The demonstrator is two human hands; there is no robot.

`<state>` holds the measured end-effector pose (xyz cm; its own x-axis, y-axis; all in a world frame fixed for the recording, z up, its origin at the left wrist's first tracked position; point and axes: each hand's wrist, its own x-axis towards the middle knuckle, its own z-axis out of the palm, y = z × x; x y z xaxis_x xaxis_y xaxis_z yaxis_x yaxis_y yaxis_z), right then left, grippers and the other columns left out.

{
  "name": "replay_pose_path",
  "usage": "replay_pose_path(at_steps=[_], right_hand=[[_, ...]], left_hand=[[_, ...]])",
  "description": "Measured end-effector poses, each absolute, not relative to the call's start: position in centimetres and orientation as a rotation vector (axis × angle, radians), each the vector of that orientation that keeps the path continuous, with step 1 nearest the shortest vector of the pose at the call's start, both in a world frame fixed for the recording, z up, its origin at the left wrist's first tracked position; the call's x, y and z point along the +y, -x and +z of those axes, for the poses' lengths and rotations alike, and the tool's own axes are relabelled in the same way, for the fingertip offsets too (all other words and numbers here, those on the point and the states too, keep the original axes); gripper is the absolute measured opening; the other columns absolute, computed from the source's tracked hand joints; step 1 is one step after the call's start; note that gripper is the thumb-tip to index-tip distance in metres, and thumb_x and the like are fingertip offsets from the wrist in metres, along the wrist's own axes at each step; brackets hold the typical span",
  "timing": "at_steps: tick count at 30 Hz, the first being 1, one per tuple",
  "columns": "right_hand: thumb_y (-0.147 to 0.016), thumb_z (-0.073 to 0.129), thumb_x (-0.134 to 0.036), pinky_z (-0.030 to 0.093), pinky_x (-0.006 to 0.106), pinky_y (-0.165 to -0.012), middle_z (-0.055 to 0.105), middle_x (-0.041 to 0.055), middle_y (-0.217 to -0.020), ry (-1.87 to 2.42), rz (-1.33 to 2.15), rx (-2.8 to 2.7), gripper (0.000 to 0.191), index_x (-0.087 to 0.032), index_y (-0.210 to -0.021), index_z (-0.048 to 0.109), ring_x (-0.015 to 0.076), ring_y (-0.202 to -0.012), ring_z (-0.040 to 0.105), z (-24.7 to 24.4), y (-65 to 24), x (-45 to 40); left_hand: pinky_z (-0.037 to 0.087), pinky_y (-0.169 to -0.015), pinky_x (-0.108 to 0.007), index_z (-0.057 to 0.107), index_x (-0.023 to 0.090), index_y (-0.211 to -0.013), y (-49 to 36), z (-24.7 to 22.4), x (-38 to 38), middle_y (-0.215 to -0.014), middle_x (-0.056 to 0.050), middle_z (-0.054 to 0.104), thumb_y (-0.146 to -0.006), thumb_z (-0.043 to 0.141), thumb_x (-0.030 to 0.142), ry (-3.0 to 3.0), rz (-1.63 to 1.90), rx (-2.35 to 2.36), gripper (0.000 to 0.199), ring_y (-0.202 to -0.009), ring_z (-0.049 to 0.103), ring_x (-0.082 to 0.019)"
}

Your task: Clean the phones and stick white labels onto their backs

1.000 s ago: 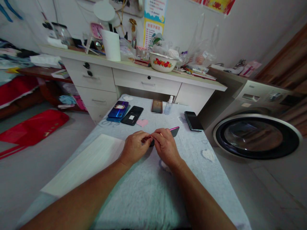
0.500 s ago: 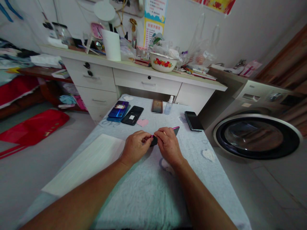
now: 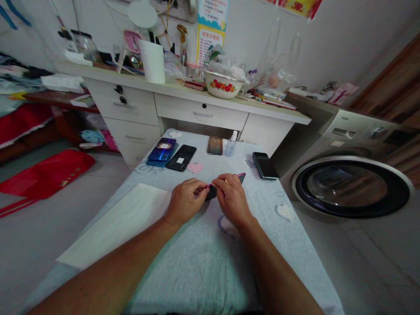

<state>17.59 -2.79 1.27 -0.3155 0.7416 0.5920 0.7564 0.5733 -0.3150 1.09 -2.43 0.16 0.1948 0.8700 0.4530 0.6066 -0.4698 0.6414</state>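
A dark phone (image 3: 211, 193) with a magenta edge lies tilted between my hands above the table, mostly hidden behind them. My left hand (image 3: 186, 197) is closed, thumb and fingers pinching the phone's left end. My right hand (image 3: 231, 197) covers the middle of the phone, its thumb and fingertips pressed together close to the left fingertips. A small pale bit shows by those right fingers, too small to name. The phone's far corner sticks out beyond the right knuckles.
Left of the hands lie stacked blue phones (image 3: 162, 151), a black phone (image 3: 181, 158) and a white sheet (image 3: 118, 223). A spray bottle (image 3: 231, 145) stands at the back, beside a blurred brown item (image 3: 215, 145). Another stack of phones (image 3: 265, 166) lies right. A washing machine (image 3: 348, 131) flanks the table.
My right hand has shifted very slightly right, uncovering a little more of the phone's near end. My left hand keeps its grip in the same place.
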Motion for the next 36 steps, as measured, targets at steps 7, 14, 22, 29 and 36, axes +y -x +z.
replay_pose_path(at_steps=[7, 14, 22, 29, 36], right_hand=[[-0.089, 0.050, -0.013, 0.044, 0.036, -0.080, 0.061, 0.0073, -0.098, 1.179, -0.020, -2.112, 0.022, -0.021, -0.100, 0.068, 0.0216, -0.090, 0.050, 1.3, -17.2, -3.0], [-0.091, 0.049, -0.014, 0.044, 0.036, -0.081, 0.061, 0.0069, -0.099, 1.130, 0.015, -2.156, 0.025, -0.023, -0.104, 0.068, 0.0211, -0.090, 0.050, 1.3, -16.7, -3.2], [-0.090, 0.049, -0.013, 0.043, 0.035, -0.082, 0.061, 0.0074, -0.098, 1.217, -0.061, -2.075, 0.022, -0.019, -0.101, 0.067, 0.0211, -0.090, 0.050, 1.0, -18.4, -2.3], [-0.086, 0.050, -0.010, 0.043, 0.035, -0.082, 0.061, 0.0077, -0.097, 1.314, -0.118, -2.011, 0.023, -0.019, -0.098, 0.068, 0.0221, -0.090, 0.050, 0.9, -20.1, -1.5], [-0.086, 0.050, -0.011, 0.042, 0.034, -0.080, 0.061, 0.0067, -0.094, 1.408, -0.170, -1.933, 0.021, -0.019, -0.093, 0.068, 0.0218, -0.089, 0.049, 0.9, -21.1, -1.2]], left_hand=[[0.043, -0.063, -0.025, 0.066, 0.020, -0.077, -1.1, 0.1, -2.4, -0.071, 0.001, 0.063, -0.081, 0.059, 0.019, -2.165, 1.140, 1.402, 0.008, -0.068, 0.058, -0.013], [0.043, -0.062, -0.025, 0.065, 0.020, -0.078, -1.0, 0.0, -2.3, -0.070, 0.001, 0.062, -0.079, 0.060, 0.017, -2.180, 1.120, 1.420, 0.006, -0.067, 0.058, -0.013], [0.044, -0.064, -0.024, 0.067, 0.020, -0.079, -1.1, 0.1, -2.3, -0.071, 0.002, 0.063, -0.079, 0.060, 0.017, -2.151, 1.153, 1.413, 0.007, -0.068, 0.059, -0.013], [0.045, -0.063, -0.025, 0.066, 0.019, -0.077, -1.1, 0.2, -2.3, -0.070, 0.001, 0.063, -0.078, 0.061, 0.018, -2.143, 1.181, 1.399, 0.006, -0.067, 0.060, -0.013], [0.047, -0.064, -0.025, 0.066, 0.019, -0.079, -0.8, -0.1, -2.1, -0.072, 0.000, 0.064, -0.079, 0.059, 0.019, -2.127, 1.214, 1.422, 0.007, -0.068, 0.061, -0.014]])
